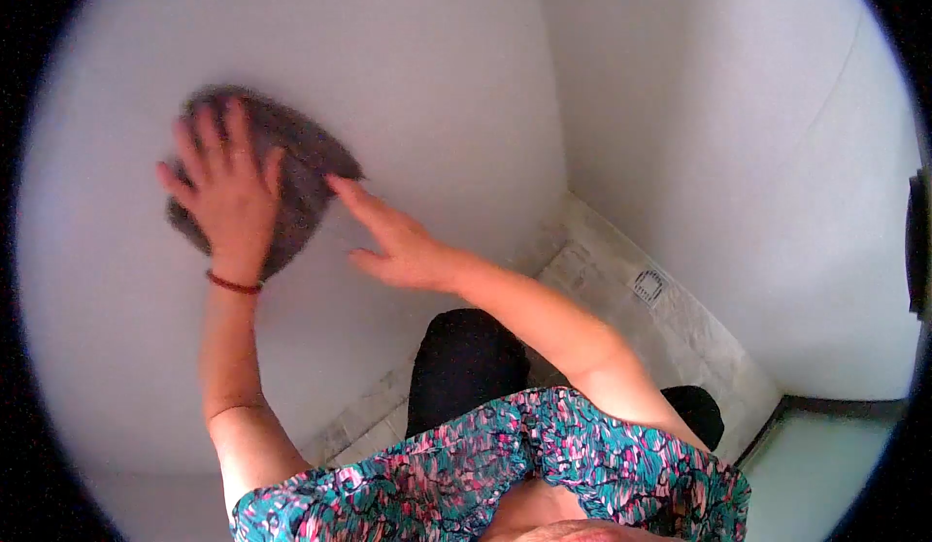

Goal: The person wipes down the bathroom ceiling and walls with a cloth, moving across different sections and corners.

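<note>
- Left hand (231,188) lies open and spread on the dark gray cloth (306,159), fingers fanned away from the body, thumb toward the right hand (393,246); it presses the cloth flat to the white wall (417,76) without gripping it.
- Right hand is partly open, index finger stretched to the cloth's near edge, thumb held apart below; no grasp shows, and how firmly the fingertip touches cannot be told.
- Cloth sits beneath the left palm and fingers, reaching past them toward the right fingertips.
- Left forearm rises nearly straight to its hand, a dark red bracelet (234,283) around the wrist.
- Right forearm slants across the body; the floor drain (649,287) lies beyond it.
</note>
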The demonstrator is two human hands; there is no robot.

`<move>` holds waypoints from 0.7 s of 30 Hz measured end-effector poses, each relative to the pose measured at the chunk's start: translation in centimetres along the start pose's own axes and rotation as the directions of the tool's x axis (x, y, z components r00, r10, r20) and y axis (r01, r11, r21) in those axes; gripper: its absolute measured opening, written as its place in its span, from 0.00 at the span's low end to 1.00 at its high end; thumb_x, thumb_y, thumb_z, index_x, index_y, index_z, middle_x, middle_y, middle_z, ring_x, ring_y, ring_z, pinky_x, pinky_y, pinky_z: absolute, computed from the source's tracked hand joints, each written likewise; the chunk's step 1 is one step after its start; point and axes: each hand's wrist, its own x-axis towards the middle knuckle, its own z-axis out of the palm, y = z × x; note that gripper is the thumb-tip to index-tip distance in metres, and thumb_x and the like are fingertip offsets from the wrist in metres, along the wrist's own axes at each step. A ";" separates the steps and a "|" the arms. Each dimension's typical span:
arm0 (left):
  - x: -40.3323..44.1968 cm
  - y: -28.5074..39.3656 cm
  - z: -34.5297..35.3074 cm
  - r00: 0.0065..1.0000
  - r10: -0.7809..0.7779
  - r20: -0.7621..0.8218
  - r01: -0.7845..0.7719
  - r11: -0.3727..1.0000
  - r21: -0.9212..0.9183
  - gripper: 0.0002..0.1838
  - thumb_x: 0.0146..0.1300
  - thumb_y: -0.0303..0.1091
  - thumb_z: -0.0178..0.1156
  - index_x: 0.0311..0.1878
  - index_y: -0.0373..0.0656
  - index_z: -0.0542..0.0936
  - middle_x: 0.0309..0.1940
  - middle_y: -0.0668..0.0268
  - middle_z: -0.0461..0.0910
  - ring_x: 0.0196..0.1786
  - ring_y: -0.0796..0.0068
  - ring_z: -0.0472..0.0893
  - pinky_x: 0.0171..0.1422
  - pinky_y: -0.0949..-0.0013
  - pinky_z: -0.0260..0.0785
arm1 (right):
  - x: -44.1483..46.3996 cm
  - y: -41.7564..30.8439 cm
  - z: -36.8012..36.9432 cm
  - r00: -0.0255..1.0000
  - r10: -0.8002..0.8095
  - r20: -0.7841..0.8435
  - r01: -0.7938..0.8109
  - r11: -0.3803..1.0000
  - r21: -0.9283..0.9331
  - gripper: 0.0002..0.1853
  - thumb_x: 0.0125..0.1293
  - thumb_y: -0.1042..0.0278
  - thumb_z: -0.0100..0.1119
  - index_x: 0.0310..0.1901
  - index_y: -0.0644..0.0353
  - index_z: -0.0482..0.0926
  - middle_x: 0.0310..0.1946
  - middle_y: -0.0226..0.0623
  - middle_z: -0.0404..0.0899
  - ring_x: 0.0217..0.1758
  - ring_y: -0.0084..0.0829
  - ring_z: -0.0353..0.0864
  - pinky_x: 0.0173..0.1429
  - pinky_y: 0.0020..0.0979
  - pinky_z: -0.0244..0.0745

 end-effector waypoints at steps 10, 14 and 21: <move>8.6 2.7 -6.7 0.911 0.014 -0.411 -0.052 0.995 -0.080 0.26 0.65 0.42 0.49 0.61 0.36 0.67 0.64 0.53 0.62 0.70 0.58 0.56 0.73 0.51 0.40 | 2.7 -8.4 0.8 0.838 -0.197 -0.509 0.186 0.980 -0.074 0.43 0.53 0.79 0.56 0.69 0.68 0.43 0.66 0.54 0.55 0.60 0.44 0.68 0.58 0.34 0.67; 8.5 4.6 -10.9 0.940 0.045 -0.338 -0.179 0.909 -0.376 0.29 0.66 0.47 0.47 0.64 0.37 0.64 0.68 0.55 0.57 0.72 0.53 0.49 0.72 0.44 0.35 | 1.9 -11.1 0.9 0.722 -0.219 -0.657 -0.045 0.932 -0.360 0.37 0.52 0.80 0.54 0.65 0.70 0.53 0.62 0.59 0.61 0.61 0.52 0.67 0.63 0.38 0.64; 9.4 21.8 3.8 0.923 0.332 -0.193 -0.374 0.662 -0.650 0.31 0.61 0.43 0.51 0.65 0.35 0.62 0.68 0.51 0.55 0.71 0.49 0.50 0.72 0.43 0.37 | -0.9 0.0 -4.1 0.637 0.371 -0.676 -0.285 0.928 0.241 0.29 0.58 0.82 0.50 0.63 0.62 0.60 0.55 0.36 0.70 0.53 0.29 0.72 0.58 0.30 0.68</move>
